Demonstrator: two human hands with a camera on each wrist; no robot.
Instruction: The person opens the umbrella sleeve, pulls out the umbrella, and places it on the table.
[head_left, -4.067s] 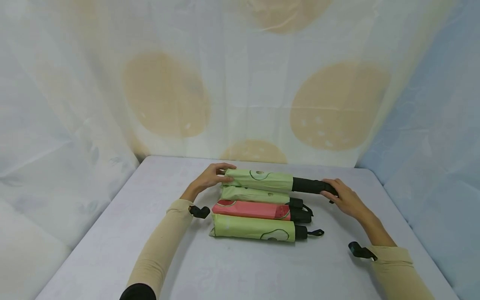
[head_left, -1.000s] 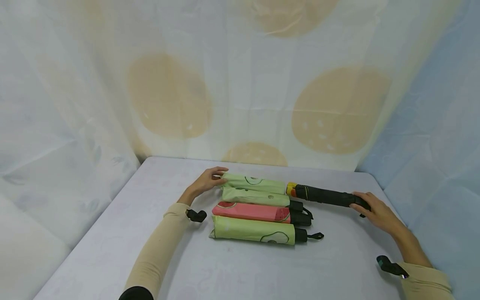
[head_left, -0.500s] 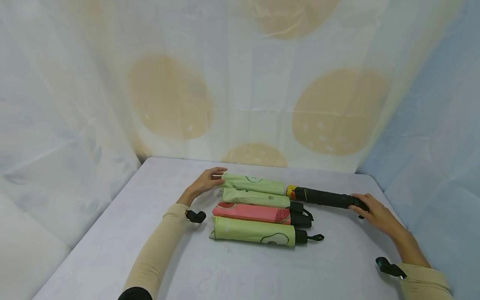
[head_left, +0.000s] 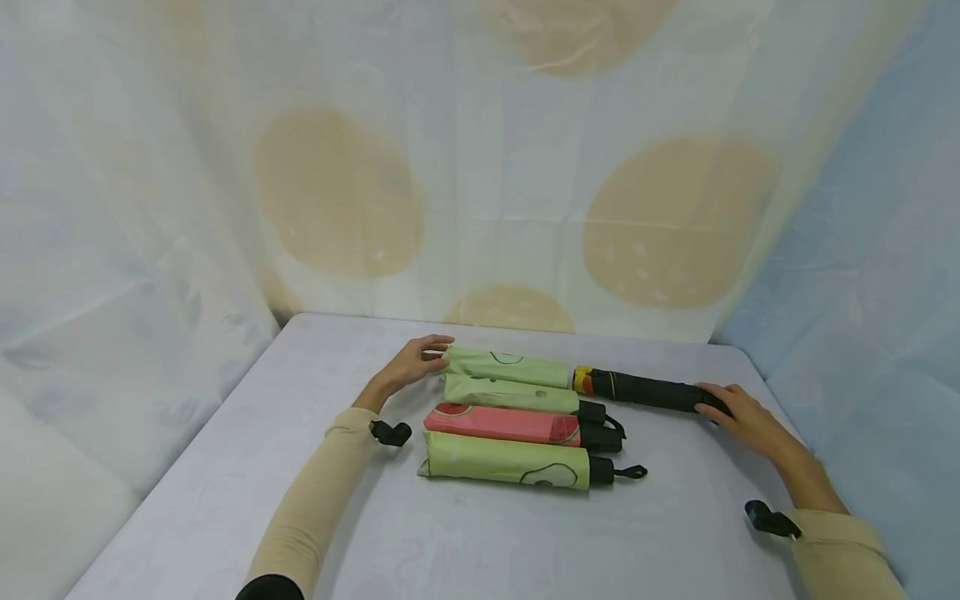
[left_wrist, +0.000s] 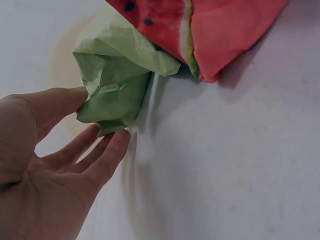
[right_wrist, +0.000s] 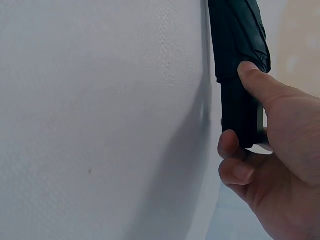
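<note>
Left hand [head_left: 411,364] sits at the far left end of the green sleeve [head_left: 510,367], fingers [left_wrist: 102,157] straight and loose, thumb and fingertips just touching its crumpled end; only the left wrist view shows that crumple, with the watermelon-print umbrella [left_wrist: 200,30] beside it. The sleeve lies flat on the counter [head_left: 480,533], long axis running left to right, farthest of a row of four. From its right end the black umbrella [head_left: 648,390] sticks out in line with it, orange band at the sleeve mouth, handle pointing right. Right hand [head_left: 742,417] grips that handle; the right wrist view shows the thumb on top and fingers [right_wrist: 235,172] curled beneath, which the head view cannot show.
</note>
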